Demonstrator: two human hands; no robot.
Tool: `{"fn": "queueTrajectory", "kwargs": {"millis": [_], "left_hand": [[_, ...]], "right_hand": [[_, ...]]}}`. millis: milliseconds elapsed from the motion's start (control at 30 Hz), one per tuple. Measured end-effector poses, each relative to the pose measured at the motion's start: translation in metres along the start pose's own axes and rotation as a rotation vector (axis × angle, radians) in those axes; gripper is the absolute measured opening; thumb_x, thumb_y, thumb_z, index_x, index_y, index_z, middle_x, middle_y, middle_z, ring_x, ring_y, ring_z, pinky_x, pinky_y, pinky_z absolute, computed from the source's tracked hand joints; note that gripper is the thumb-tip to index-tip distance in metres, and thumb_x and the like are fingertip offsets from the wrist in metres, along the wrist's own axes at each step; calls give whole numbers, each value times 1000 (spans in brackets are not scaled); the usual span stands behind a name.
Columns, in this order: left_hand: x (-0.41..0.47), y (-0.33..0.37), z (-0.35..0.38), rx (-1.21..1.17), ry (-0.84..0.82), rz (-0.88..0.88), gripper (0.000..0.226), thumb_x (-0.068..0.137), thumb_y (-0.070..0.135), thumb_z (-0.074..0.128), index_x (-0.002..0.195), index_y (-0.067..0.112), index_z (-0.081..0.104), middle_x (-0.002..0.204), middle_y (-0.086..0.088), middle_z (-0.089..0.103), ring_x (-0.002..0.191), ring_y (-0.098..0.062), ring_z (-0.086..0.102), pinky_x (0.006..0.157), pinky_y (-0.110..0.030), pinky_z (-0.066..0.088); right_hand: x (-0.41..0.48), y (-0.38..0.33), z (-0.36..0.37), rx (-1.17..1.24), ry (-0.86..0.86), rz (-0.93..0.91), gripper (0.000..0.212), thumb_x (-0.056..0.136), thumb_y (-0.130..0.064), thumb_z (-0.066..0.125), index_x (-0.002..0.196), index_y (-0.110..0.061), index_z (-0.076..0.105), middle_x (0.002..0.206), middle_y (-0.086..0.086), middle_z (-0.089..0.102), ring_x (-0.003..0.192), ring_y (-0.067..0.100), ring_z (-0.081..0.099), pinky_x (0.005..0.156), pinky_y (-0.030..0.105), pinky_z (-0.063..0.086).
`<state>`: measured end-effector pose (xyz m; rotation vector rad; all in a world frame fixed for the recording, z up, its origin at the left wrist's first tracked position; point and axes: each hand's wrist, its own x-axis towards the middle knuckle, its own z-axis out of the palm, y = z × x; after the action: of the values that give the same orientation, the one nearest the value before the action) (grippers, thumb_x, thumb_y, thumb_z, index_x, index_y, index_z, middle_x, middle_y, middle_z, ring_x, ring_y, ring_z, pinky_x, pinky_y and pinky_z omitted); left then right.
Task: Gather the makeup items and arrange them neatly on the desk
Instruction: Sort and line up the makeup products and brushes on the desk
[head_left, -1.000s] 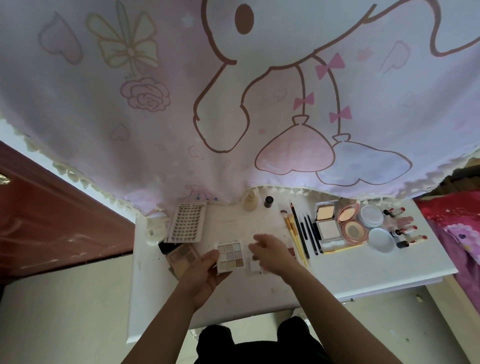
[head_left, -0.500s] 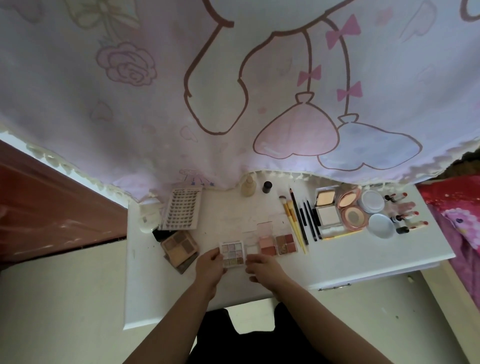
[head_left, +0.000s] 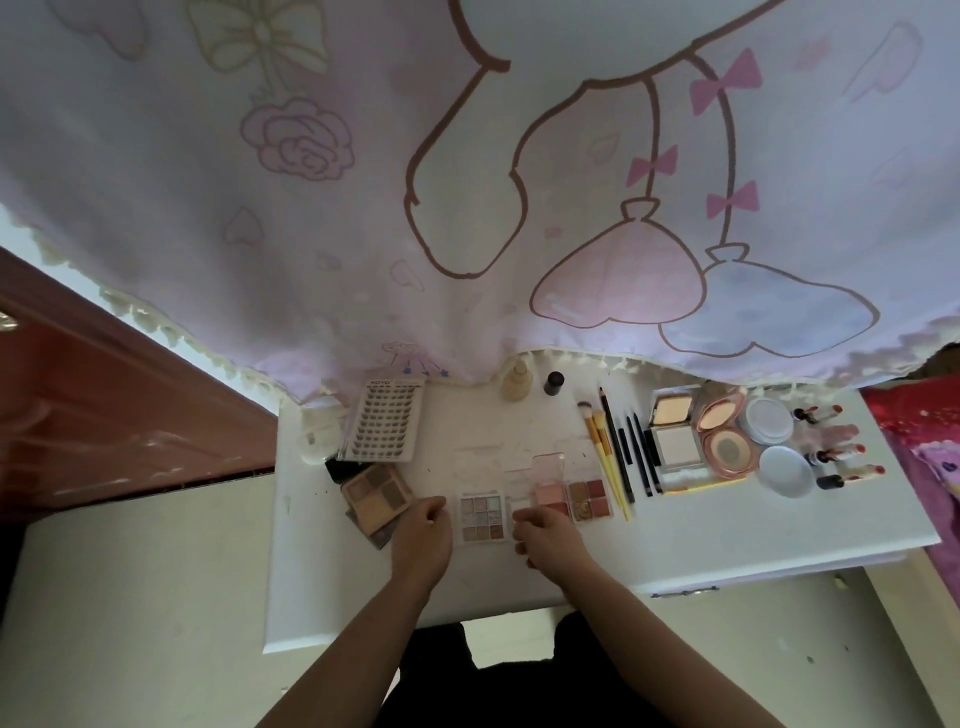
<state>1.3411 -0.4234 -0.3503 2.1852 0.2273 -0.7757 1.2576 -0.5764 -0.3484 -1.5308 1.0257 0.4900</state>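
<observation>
Both forearms reach up from 6 o'clock over the near edge of the white desk (head_left: 363, 597), angled inward toward each other. The left hand (head_left: 423, 532) lies knuckles up, its fingers curled in and the thumb pointing toward 1 o'clock. The right hand (head_left: 550, 535) mirrors it, with the fingers bunched together and bent under.

Between the two hands a pale nine-pan palette (head_left: 482, 517) lies flat on the desk, the left hand at its 9 o'clock and the right at its 3 o'clock. Whether either hand's fingertips touch its edges cannot be told.

At the palette's 10 o'clock lies a brown four-pan palette (head_left: 375, 491), turned askew. At 2 o'clock a pink palette (head_left: 551, 496) lies just beside a red-toned quad (head_left: 589, 499).

Farther out at 2 o'clock, yellow-handled brushes (head_left: 602, 457) and black pencils (head_left: 631, 441) lie side by side. Next come a square compact (head_left: 672, 431), a round rose compact (head_left: 724, 431), two white jars (head_left: 769, 418) and a column of lipsticks (head_left: 841, 452).

At 11 o'clock lies a lash tray (head_left: 384, 426). At 12 o'clock a beige bottle (head_left: 517, 387) stands under the hem of the printed curtain (head_left: 467, 182).
</observation>
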Motion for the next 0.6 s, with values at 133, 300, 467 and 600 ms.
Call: {"fn": "queueTrajectory", "kwargs": {"millis": [133,300,467,600], "left_hand": [[-2,-18,-32,86,266,107,17,95,14,52,103,18,66,105,0,59,89,-20,55,74,-32,42],[14,-60,-73,218,167,183,36,92,11,49,128,13,54,133,-4,50,116,-26,51,92,-38,44],[23,-77,-98,82,-11,282,47,91,-6,45,135,10,47,138,-3,46,125,-20,48,100,-23,33],[34,-77,-119,-136,-58,95,39,93,0,47,126,20,52,124,-1,61,107,-15,59,92,-33,47]], "right_hand": [[6,-20,19,-130,9,-88,27,98,-23,52,122,-16,62,110,2,67,91,17,64,84,34,56],[21,-46,67,-141,-48,-126,37,95,-22,55,130,-17,60,110,6,69,91,17,66,80,30,55],[29,-59,122,-283,4,-171,47,98,-46,51,138,-20,55,126,2,66,116,20,60,95,30,47],[18,-61,159,-262,66,-230,39,97,-49,54,115,-20,72,109,1,74,97,18,67,80,28,50]]}}
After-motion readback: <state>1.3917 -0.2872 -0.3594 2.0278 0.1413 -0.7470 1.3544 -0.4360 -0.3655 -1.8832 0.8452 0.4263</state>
